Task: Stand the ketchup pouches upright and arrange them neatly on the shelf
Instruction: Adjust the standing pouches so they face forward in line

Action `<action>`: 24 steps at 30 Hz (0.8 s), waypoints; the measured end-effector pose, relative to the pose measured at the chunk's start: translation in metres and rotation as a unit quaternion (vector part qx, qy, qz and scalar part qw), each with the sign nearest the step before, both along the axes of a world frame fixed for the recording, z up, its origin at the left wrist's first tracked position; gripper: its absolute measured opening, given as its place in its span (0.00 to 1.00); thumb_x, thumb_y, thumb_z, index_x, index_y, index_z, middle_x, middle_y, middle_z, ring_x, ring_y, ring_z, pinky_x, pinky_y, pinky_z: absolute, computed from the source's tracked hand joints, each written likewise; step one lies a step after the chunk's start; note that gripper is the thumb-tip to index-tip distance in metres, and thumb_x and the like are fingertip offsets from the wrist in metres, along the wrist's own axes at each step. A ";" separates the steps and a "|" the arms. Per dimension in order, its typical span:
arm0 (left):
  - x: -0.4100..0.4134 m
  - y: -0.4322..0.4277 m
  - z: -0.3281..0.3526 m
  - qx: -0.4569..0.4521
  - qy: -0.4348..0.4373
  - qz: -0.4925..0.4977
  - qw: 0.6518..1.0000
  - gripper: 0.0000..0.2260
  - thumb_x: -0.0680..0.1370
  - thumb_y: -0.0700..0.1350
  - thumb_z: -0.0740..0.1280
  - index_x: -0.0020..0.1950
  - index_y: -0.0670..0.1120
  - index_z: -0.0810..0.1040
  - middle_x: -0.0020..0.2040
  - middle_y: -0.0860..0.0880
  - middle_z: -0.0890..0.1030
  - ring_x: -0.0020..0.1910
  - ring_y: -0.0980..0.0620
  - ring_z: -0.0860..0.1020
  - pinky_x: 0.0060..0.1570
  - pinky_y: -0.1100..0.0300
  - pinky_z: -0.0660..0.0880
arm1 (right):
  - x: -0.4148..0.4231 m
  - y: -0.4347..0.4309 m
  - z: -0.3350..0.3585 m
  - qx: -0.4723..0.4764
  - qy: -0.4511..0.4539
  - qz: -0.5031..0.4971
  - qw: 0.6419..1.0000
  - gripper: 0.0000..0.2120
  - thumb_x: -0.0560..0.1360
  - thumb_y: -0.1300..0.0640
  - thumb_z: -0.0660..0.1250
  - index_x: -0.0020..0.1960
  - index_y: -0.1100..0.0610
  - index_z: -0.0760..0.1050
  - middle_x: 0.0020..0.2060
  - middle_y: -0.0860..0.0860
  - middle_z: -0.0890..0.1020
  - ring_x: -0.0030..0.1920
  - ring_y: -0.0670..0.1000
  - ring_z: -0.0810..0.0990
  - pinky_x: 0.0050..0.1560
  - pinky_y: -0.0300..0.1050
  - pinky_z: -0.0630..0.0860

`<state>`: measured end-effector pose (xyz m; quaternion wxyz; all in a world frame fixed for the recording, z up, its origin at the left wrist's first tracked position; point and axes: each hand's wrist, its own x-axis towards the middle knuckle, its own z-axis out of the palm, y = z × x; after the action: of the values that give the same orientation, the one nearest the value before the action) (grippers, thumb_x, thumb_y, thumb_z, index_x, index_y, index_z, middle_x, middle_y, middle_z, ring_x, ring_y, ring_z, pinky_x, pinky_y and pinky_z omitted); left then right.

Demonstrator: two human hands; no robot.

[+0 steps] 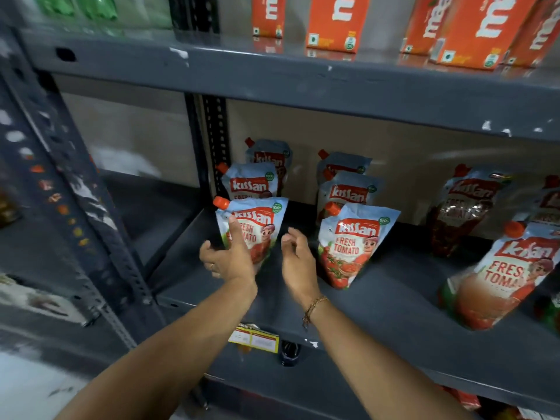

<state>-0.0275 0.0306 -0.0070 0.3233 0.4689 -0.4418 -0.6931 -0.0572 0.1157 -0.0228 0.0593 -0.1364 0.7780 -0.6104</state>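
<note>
From the head camera, a dark grey metal shelf (394, 298) carries light blue plastic ketchup pouches with orange caps, standing in columns that run front to back. The leftmost column has three: the front left ketchup pouch (266, 231) stands upright near the shelf's left upright post, with a second pouch (253, 183) just behind it and a third (272, 156) at the back. The left hand (227, 259) is spread wide, its fingers against the front of the front left ketchup pouch, thumb out to the left — it holds nothing closed. The right hand (298, 262) hangs just to the right of that pouch, fingers loosely curled and apart, empty, a thin chain bracelet (313, 309) on its wrist. Next column to the right, the front middle pouch (351, 247) stands with a slight lean, two more behind it. Further right the pouches are blurred; a large front right pouch (503, 274) tilts leftward. On the shelf above stand orange cartons (336, 22) with white lettering.
</note>
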 end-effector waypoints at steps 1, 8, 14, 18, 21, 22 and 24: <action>0.001 -0.013 -0.005 -0.001 0.021 -0.027 0.999 0.39 0.69 0.65 0.66 0.73 0.48 0.58 0.72 0.44 0.64 0.69 0.43 0.67 0.68 0.46 0.67 | -0.003 -0.008 -0.002 -0.006 -0.043 0.017 0.999 0.19 0.80 0.50 0.54 0.68 0.54 0.68 0.59 0.44 0.72 0.59 0.44 0.71 0.62 0.43 0.70; 0.007 -0.054 -0.003 0.005 0.127 -0.245 0.961 0.20 0.73 0.62 0.62 0.52 0.49 0.80 0.55 0.45 0.83 0.54 0.48 0.82 0.53 0.50 0.77 | 0.000 -0.029 -0.003 -0.111 -0.164 0.056 0.979 0.08 0.81 0.52 0.53 0.52 0.45 0.71 0.47 0.43 0.80 0.48 0.44 0.80 0.39 0.42 0.73; 0.007 -0.064 0.002 0.018 0.096 -0.264 0.959 0.25 0.65 0.68 0.63 0.51 0.52 0.80 0.55 0.49 0.83 0.57 0.49 0.79 0.62 0.45 0.72 | 0.002 -0.038 -0.003 -0.120 -0.156 0.071 0.978 0.09 0.81 0.50 0.53 0.50 0.43 0.72 0.52 0.46 0.81 0.51 0.42 0.79 0.48 0.42 0.78; 0.004 -0.069 0.001 0.031 0.081 -0.255 0.963 0.17 0.72 0.65 0.62 0.47 0.54 0.78 0.54 0.51 0.81 0.59 0.49 0.76 0.67 0.41 0.66 | 0.001 -0.040 -0.007 -0.084 -0.139 0.075 0.984 0.09 0.80 0.48 0.54 0.49 0.37 0.71 0.57 0.45 0.78 0.58 0.46 0.77 0.59 0.47 0.74; 0.001 -0.071 0.000 0.033 0.083 -0.262 0.961 0.16 0.73 0.65 0.60 0.46 0.55 0.78 0.49 0.54 0.81 0.55 0.50 0.75 0.67 0.42 0.65 | 0.000 -0.040 -0.008 -0.084 -0.139 0.082 0.983 0.11 0.81 0.50 0.53 0.57 0.39 0.71 0.58 0.45 0.77 0.59 0.45 0.75 0.61 0.49 0.72; 0.002 -0.071 0.002 0.030 0.083 -0.259 0.962 0.15 0.74 0.64 0.60 0.45 0.55 0.78 0.48 0.54 0.80 0.55 0.50 0.75 0.67 0.42 0.65 | 0.001 -0.040 -0.008 -0.085 -0.141 0.082 0.983 0.13 0.81 0.51 0.53 0.63 0.43 0.69 0.60 0.45 0.76 0.60 0.46 0.74 0.63 0.50 0.71; 0.003 -0.070 0.004 0.022 0.076 -0.258 0.963 0.15 0.73 0.65 0.60 0.45 0.55 0.78 0.50 0.53 0.80 0.56 0.50 0.74 0.67 0.42 0.65 | 0.002 -0.041 -0.008 -0.080 -0.143 0.081 0.983 0.17 0.81 0.53 0.53 0.70 0.46 0.64 0.62 0.45 0.74 0.62 0.46 0.72 0.67 0.53 0.69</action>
<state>-0.0241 -0.0398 -0.0027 0.1555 0.2924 -0.5066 -0.7961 -0.0550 0.0747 -0.0312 0.2082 -0.1142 0.6965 -0.6771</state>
